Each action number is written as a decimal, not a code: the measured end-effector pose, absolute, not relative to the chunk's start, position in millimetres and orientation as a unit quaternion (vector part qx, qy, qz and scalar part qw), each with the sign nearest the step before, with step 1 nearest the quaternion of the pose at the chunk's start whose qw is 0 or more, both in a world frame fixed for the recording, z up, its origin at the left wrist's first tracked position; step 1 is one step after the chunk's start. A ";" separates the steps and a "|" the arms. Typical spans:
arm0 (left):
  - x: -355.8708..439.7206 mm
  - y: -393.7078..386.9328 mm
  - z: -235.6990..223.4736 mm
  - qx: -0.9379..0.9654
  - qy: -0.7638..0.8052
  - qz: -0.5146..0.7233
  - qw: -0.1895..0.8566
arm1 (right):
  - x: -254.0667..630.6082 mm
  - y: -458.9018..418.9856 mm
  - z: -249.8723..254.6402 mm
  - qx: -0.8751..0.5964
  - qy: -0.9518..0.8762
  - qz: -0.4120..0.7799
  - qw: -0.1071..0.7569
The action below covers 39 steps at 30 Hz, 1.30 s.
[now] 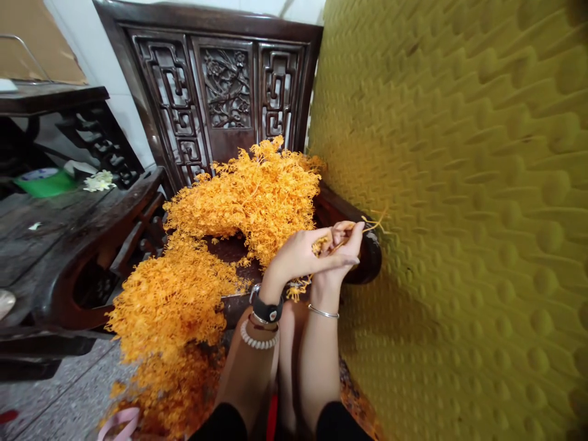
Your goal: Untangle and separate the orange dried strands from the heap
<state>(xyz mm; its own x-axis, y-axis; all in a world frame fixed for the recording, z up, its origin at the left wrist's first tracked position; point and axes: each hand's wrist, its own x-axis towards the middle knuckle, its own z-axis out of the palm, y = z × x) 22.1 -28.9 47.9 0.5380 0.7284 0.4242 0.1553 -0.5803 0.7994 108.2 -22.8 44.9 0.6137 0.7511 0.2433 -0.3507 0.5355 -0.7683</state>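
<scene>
My left hand, with a black band on its wrist, is closed, and orange strands show at its fingers. My right hand meets it, fingers curled round the same piece. Between them is an orange plastic sprig. Its thin forked stem sticks out past my right fingertips; the rest is partly hidden by my fingers. Close behind my hands lies a large heap of orange plastic sprigs, piled on a dark wooden chair.
More orange sprigs spill over the chair's front towards the floor. A yellow dimpled panel stands close on the right. At the left, a dark wooden table bears a green bowl and a pale flower.
</scene>
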 end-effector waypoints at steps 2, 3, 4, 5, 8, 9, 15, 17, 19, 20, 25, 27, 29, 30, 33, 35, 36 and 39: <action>21.9 -29.0 46.8 0.817 0.300 0.355 0.342 | 114.2 -19.8 41.8 -0.336 -0.290 0.347 0.826; 22.1 -28.4 45.7 0.820 0.302 0.350 0.338 | 116.5 -19.0 41.1 -0.330 -0.293 0.352 0.825; 22.4 -27.3 44.2 0.820 0.296 0.350 0.342 | 118.1 -18.5 41.0 -0.326 -0.297 0.357 0.823; 22.6 -26.0 42.5 0.818 0.285 0.355 0.351 | 118.9 -18.5 41.4 -0.323 -0.301 0.364 0.820; 22.8 -21.7 38.3 0.804 0.248 0.374 0.390 | 117.3 -19.6 44.2 -0.316 -0.316 0.383 0.808; 22.5 -20.7 37.9 0.799 0.244 0.381 0.395 | 116.1 -20.2 45.2 -0.316 -0.321 0.388 0.804; 16.1 -18.0 42.8 0.676 0.243 0.526 0.456 | 114.5 -30.1 48.2 -0.370 -0.430 0.414 0.712; 13.6 -15.5 42.8 0.647 0.253 0.551 0.463 | 116.0 -34.6 48.4 -0.394 -0.500 0.436 0.636; 12.0 -12.3 41.2 0.632 0.261 0.557 0.472 | 116.6 -37.3 48.1 -0.397 -0.529 0.455 0.597; 11.5 -10.9 40.4 0.625 0.261 0.556 0.481 | 116.4 -37.6 47.7 -0.394 -0.528 0.460 0.595; 8.8 -12.2 38.7 0.609 0.247 0.510 0.555 | 113.2 -34.9 45.9 -0.393 -0.501 0.442 0.632; 6.2 -15.6 38.7 0.608 0.232 0.463 0.602 | 112.8 -34.3 45.8 -0.414 -0.473 0.410 0.661; 3.1 -18.6 38.8 0.594 0.213 0.428 0.647 | 113.2 -33.9 45.9 -0.441 -0.470 0.372 0.668; 1.5 -19.6 39.1 0.579 0.203 0.425 0.665 | 113.4 -33.6 45.8 -0.451 -0.488 0.353 0.659; -3.2 -19.9 41.0 0.515 0.171 0.458 0.704 | 113.2 -32.9 44.9 -0.452 -0.569 0.324 0.606; -6.6 -18.4 42.4 0.466 0.147 0.491 0.721 | 112.6 -33.2 44.1 -0.448 -0.611 0.329 0.563; -8.2 -17.5 42.7 0.440 0.134 0.509 0.728 | 112.4 -33.7 43.8 -0.447 -0.630 0.336 0.539; -12.3 -14.7 41.7 0.367 0.096 0.549 0.745 | 113.7 -36.5 43.1 -0.453 -0.684 0.329 0.467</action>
